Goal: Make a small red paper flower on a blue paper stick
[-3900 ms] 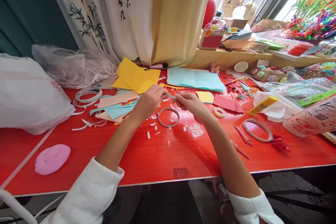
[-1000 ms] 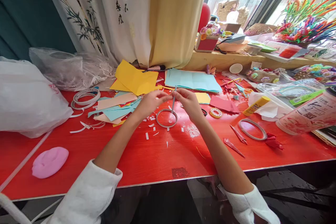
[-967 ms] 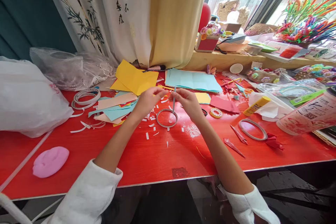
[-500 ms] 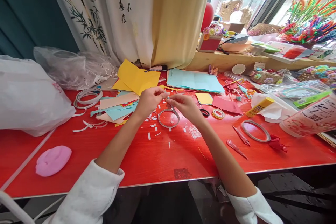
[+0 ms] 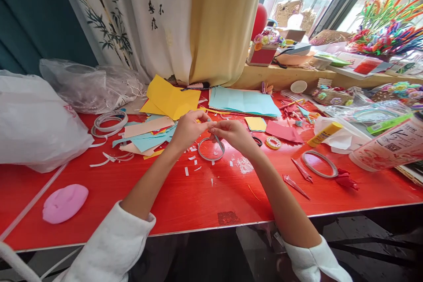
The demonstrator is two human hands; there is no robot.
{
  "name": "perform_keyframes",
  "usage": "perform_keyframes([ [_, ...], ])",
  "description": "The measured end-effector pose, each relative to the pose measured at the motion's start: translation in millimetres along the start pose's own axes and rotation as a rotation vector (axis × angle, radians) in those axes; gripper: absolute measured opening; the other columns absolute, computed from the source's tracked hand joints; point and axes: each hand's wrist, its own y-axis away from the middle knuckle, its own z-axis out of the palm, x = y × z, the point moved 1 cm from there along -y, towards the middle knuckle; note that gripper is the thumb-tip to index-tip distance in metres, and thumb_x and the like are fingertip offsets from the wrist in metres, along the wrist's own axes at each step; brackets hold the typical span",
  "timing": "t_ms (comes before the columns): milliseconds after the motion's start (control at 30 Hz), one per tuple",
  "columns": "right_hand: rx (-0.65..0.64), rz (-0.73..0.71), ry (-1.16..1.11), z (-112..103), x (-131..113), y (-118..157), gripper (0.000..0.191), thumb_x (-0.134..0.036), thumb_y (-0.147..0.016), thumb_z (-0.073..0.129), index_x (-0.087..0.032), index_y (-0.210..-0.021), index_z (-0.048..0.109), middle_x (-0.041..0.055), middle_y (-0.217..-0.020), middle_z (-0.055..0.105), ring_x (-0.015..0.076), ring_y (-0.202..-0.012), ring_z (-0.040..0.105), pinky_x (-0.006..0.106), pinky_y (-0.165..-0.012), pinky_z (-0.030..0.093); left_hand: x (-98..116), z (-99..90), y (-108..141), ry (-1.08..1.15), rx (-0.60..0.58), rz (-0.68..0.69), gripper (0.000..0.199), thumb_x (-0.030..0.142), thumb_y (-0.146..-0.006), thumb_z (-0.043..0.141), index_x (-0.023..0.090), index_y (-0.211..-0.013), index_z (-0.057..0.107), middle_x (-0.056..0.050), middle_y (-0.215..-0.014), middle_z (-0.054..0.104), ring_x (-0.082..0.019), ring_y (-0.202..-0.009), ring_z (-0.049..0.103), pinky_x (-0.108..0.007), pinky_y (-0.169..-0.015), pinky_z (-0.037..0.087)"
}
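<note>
My left hand (image 5: 191, 128) and my right hand (image 5: 231, 134) meet over the middle of the red table, fingertips pinched together and touching. Below them hangs or rests a narrow grey-white roll of tape (image 5: 199, 152), shaped like a thin ring. Its loose strip (image 5: 218, 141) runs up from the ring into the fingers of both hands. The strip's end is mostly hidden by my fingertips. Small white paper scraps (image 5: 187, 171) lie scattered around the ring. A black scissors handle (image 5: 257, 141) and a small yellow-rimmed roll (image 5: 273, 142) lie to the right of my right hand.
Coloured paper strips (image 5: 148, 141), yellow sheets (image 5: 175, 99) and light-blue sheets (image 5: 244, 100) lie behind. Tape rolls (image 5: 99, 131), a white bag (image 5: 36, 128) and pink clay (image 5: 65, 203) are left. A glue stick (image 5: 325, 134), another ring (image 5: 320, 175) and a cup (image 5: 390, 145) are right.
My fingertips have drawn closer together and now touch, with the right hand shifted slightly left. The ring stays below them. The whole view has moved a little.
</note>
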Motion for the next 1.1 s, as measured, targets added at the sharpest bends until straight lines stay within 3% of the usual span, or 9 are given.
perform_keyframes([
  [233,-0.126,0.028,0.056,-34,-32,25,0.029,-0.041,-0.078,0.057,-0.014,-0.069,0.063,0.0030,-0.064,0.063,0.0100,-0.058,0.053,0.024,-0.055,0.039,-1,6.0,3,0.584,-0.206,-0.167,0.017,0.034,-0.072,0.064,0.017,-0.071,0.068,-0.002,-0.070,0.063,-0.013,-0.073,0.054,-0.026,-0.073,0.040],
  [400,0.080,0.175,0.120,-100,-33,101,0.028,-0.043,-0.078,0.058,-0.016,-0.075,0.066,0.0029,-0.067,0.061,0.0123,-0.064,0.055,0.026,-0.062,0.041,22,18.7,8,0.346,-0.369,0.000,0.029,0.038,-0.082,0.053,0.021,-0.100,0.067,-0.005,-0.105,0.064,-0.018,-0.101,0.053,-0.029,-0.087,0.038],
  [467,0.252,0.273,0.085,-122,-21,142,0.027,-0.044,-0.074,0.062,-0.018,-0.080,0.066,0.0023,-0.068,0.061,0.0129,-0.065,0.055,0.026,-0.062,0.042,32,43.6,12,0.162,-0.485,0.119,0.029,0.038,-0.083,0.051,0.021,-0.100,0.067,-0.006,-0.105,0.064,-0.019,-0.099,0.054,-0.031,-0.087,0.039],
  [567,0.476,0.391,-0.055,-135,4,200,0.030,-0.045,-0.067,0.068,-0.020,-0.085,0.067,0.0021,-0.068,0.061,0.0134,-0.063,0.054,0.028,-0.065,0.044,44,103.7,22,-0.043,-0.694,0.353,0.025,0.028,-0.085,0.046,0.019,-0.088,0.069,-0.008,-0.098,0.065,-0.020,-0.094,0.054,-0.033,-0.085,0.039],
  [667,0.615,0.507,-0.178,-127,26,244,0.033,-0.046,-0.062,0.072,-0.019,-0.081,0.068,0.0046,-0.068,0.063,0.0163,-0.063,0.056,0.029,-0.062,0.045,54,161.8,31,-0.165,-0.810,0.486,0.021,0.021,-0.079,0.052,0.016,-0.092,0.068,-0.013,-0.101,0.062,-0.024,-0.094,0.052,-0.036,-0.083,0.038],
  [767,0.653,0.553,-0.279,-110,38,271,0.031,-0.045,-0.062,0.072,-0.019,-0.079,0.068,0.0050,-0.068,0.063,0.0163,-0.061,0.055,0.029,-0.061,0.046,65,189.1,36,-0.141,-0.889,0.540,0.015,0.018,-0.076,0.054,0.017,-0.085,0.066,-0.010,-0.094,0.062,-0.024,-0.095,0.050,-0.035,-0.082,0.038],
  [933,0.681,0.563,-0.422,-87,46,285,0.027,-0.041,-0.065,0.071,-0.019,-0.080,0.069,0.0044,-0.067,0.063,0.0160,-0.063,0.056,0.027,-0.061,0.047,74,173.4,36,-0.091,-0.885,0.414,0.013,0.012,-0.072,0.051,0.018,-0.078,0.061,-0.006,-0.082,0.061,-0.019,-0.081,0.052,-0.031,-0.071,0.040],
  [1033,0.692,0.539,-0.473,-77,43,274,0.024,-0.039,-0.066,0.071,-0.020,-0.080,0.069,0.0039,-0.070,0.064,0.0150,-0.062,0.056,0.026,-0.059,0.046,70,153.6,35,-0.020,-0.859,0.286,0.029,0.019,-0.076,0.050,0.018,-0.105,0.053,-0.005,-0.087,0.060,-0.016,-0.075,0.054,-0.028,-0.064,0.043],
  [1100,0.695,0.486,-0.470,-72,37,260,0.023,-0.038,-0.066,0.071,-0.020,-0.081,0.068,0.0033,-0.073,0.064,0.0141,-0.063,0.056,0.025,-0.059,0.045,65,141.9,37,0.250,-0.921,0.019,0.050,0.021,-0.072,0.056,0.022,-0.121,0.044,-0.003,-0.087,0.057,-0.014,-0.073,0.055,-0.026,-0.061,0.045],
])
